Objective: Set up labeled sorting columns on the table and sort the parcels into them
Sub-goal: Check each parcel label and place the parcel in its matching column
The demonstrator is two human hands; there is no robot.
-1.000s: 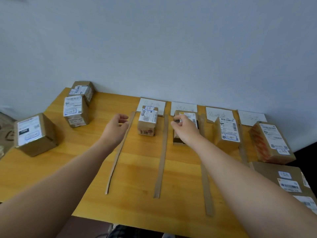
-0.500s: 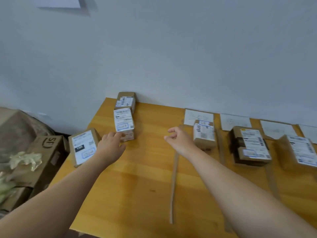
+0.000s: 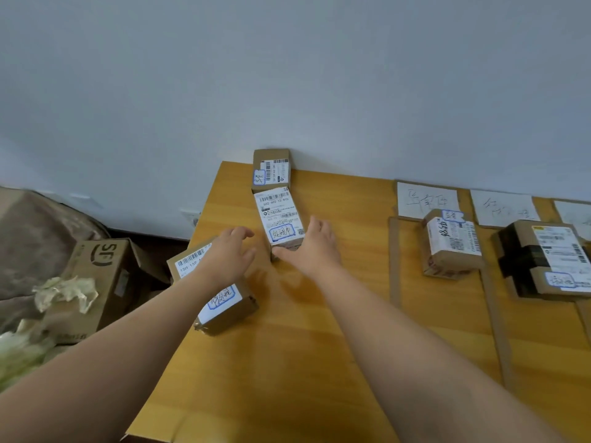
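Note:
A brown parcel with a white label (image 3: pixel 279 219) lies near the table's left end. My left hand (image 3: pixel 228 255) is just left of it and my right hand (image 3: pixel 315 247) just right of it, both with loosely spread fingers and holding nothing; the right thumb reaches its near corner. A second parcel (image 3: pixel 271 169) stands behind it against the wall. A third parcel (image 3: pixel 220 302) lies at the table's left edge, partly under my left forearm. Sorted parcels sit in columns: one (image 3: pixel 452 244) under a white label card (image 3: pixel 427 199), and a black-taped stack (image 3: pixel 550 257).
Cardboard strips (image 3: pixel 395 260) divide the wooden table (image 3: pixel 287 362) into columns, with more label cards (image 3: pixel 503 207) along the wall. A large carton (image 3: pixel 96 282) with crumpled paper sits on the floor to the left.
The view swung left. My right hand left the stack in the second column and both hands moved left, closing in on either side of the labelled parcel.

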